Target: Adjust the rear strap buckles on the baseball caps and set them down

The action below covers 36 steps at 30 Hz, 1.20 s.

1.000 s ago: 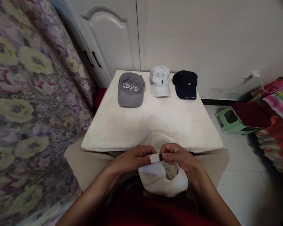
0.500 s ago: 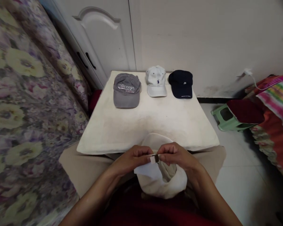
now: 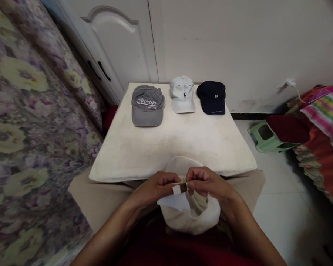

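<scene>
A cream baseball cap [image 3: 192, 221] lies upside down in my lap, its brim toward the table edge. Across its opening runs the back strap, with a dark metal buckle [image 3: 183, 187] and a whitish strap end [image 3: 177, 190] beside it. My left hand [image 3: 162, 184] pinches the strap just left of the buckle, thumb and fingers closed. On the other side my right hand [image 3: 202, 181] is closed on the strap at the buckle's right edge. The fingertips hide part of the strap.
On the cream-covered table [image 3: 172, 142] stand a grey cap [image 3: 147, 107], a white cap [image 3: 182, 94] and a navy cap [image 3: 211, 98] in a row. A floral curtain [image 3: 39, 147] hangs at left. At right is a green stool [image 3: 266, 136] beside a bed with orange cloth [image 3: 320, 162].
The whitish strap end shows a little longer to the left of the buckle. Both hands stay in nearly the same place, and the view has shifted slightly.
</scene>
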Each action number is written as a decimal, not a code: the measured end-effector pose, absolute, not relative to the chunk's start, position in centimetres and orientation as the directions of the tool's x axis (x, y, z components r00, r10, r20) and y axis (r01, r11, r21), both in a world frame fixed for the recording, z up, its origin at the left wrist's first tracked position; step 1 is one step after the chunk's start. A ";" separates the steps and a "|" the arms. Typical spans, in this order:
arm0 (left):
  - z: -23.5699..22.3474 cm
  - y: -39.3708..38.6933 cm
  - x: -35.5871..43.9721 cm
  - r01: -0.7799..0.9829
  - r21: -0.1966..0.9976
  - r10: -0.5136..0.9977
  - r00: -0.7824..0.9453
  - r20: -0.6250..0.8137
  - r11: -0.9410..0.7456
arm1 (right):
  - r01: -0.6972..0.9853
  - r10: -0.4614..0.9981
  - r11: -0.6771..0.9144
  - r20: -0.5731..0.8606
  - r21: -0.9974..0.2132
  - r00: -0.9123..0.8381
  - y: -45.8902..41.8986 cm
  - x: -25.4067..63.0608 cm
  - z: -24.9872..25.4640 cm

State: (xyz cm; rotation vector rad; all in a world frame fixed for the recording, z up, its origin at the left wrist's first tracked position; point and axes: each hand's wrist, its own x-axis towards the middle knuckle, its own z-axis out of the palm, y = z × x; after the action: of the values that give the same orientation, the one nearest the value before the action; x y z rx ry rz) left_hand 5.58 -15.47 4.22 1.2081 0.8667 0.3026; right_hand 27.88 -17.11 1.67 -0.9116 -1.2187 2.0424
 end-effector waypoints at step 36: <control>4.9 -16.2 5.9 0.253 0.920 0.665 0.636 -0.391 0.299 | -0.012 0.809 -0.370 -0.316 -0.929 -0.495 -17.4 27.3 3.2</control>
State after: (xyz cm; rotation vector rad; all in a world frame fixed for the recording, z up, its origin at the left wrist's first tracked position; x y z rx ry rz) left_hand 5.95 -16.21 4.92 1.2779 0.8921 0.3280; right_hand 27.27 -17.36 3.25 -1.1036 -1.2903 1.9175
